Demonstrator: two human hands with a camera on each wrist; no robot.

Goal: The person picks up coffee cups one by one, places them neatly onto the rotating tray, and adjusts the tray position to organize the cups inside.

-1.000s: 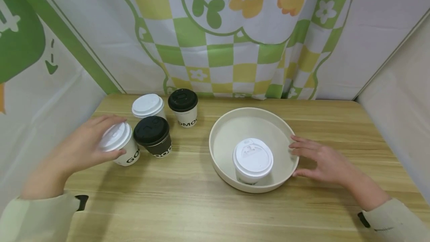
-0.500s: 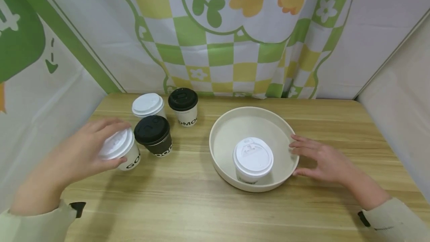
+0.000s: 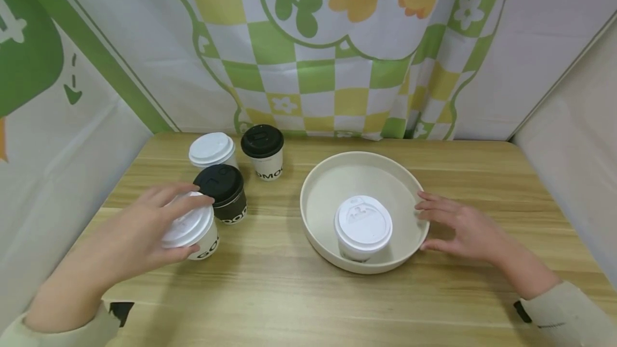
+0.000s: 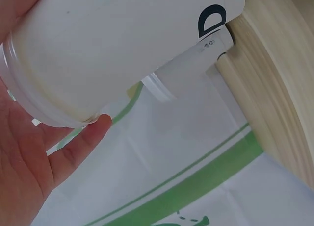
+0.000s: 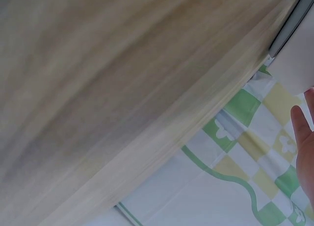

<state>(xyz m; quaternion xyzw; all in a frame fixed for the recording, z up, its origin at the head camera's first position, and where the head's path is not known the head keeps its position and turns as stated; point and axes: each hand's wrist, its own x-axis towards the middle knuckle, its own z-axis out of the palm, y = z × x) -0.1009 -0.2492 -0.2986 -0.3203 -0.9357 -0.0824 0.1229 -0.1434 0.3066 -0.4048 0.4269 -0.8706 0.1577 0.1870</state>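
My left hand point(image 3: 127, 242) grips a white paper coffee cup point(image 3: 207, 242) by its white lid, fingers over the far side and thumb on the near side. In the left wrist view this cup point(image 4: 122, 54) tilts across the frame, its lid against the palm. Just behind it stands a dark coffee cup point(image 3: 231, 209) with a black lid. My right hand point(image 3: 469, 232) rests its fingertips on the right rim of a round cream tray point(image 3: 385, 183). Inside the tray, toward the front, a white-lidded coffee cup point(image 3: 363, 224) stands upright.
Farther back on the wooden table point(image 3: 279, 304) are a white-lidded cup point(image 3: 212, 149), partly hidden by the dark one, and a white cup with a black lid point(image 3: 267, 165). A checked curtain point(image 3: 315, 79) hangs along the table's back edge. White fabric walls flank both sides.
My left hand has moved the white cup rightward and toward me, so it now overlaps the dark cup in view. The right hand and the tray have stayed in place.
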